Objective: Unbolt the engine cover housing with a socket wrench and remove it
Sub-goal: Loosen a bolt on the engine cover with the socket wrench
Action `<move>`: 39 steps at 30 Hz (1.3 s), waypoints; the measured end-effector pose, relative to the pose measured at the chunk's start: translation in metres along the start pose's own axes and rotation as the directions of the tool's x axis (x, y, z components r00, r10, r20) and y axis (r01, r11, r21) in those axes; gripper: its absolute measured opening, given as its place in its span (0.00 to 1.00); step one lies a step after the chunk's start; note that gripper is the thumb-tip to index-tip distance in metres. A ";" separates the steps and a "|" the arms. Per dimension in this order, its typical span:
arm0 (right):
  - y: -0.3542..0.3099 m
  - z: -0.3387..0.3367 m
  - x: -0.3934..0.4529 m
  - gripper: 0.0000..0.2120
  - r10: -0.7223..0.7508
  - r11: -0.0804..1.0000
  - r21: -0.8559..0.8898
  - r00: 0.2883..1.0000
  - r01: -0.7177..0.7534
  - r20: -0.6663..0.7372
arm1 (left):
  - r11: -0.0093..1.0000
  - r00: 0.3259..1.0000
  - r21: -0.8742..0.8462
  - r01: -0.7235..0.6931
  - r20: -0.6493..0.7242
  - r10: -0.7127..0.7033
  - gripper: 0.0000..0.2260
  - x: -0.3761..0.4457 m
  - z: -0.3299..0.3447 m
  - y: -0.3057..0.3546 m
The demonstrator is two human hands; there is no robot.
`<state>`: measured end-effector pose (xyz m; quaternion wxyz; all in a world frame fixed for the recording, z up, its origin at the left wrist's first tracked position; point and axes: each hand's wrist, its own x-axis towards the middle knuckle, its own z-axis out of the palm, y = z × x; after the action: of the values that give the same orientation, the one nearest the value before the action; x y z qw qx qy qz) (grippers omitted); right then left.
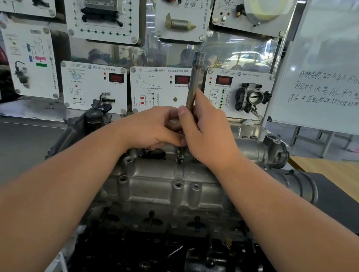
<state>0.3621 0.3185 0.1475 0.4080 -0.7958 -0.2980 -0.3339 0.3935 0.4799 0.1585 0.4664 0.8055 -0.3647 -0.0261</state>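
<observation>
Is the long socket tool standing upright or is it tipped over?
Upright: the socket tool rises vertically from the engine cover, both hands gripping its lower part.

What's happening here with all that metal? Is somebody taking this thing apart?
A person is working on a grey cast-metal engine cover housing on a bench. Both hands grip a long, upright steel socket wrench shaft: the right hand wraps its middle, the left hand holds it lower down. Its tip sits at a bolt along the housing's far edge. The housing is still in place on the engine.
</observation>
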 end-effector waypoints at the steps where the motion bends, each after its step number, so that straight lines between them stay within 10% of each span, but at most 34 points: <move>1: 0.000 0.000 0.000 0.12 -0.016 1.000 -0.006 1.000 0.016 -0.006 | 1.000 1.000 0.009 -0.004 0.004 0.004 0.12 0.000 0.000 0.001; 18: 0.000 0.001 0.000 0.25 -0.063 0.997 -0.037 0.997 0.062 -0.038 | 0.998 1.000 0.060 -0.001 -0.016 0.002 0.10 -0.001 0.000 0.001; 39: -0.001 0.000 -0.001 0.11 -0.025 1.000 -0.013 0.999 0.025 -0.026 | 1.000 1.000 -0.002 0.017 -0.002 -0.017 0.16 0.000 0.000 -0.001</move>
<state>0.3609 0.3192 0.1474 0.4026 -0.7902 -0.3004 -0.3512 0.3934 0.4801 0.1577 0.4673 0.8080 -0.3575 -0.0297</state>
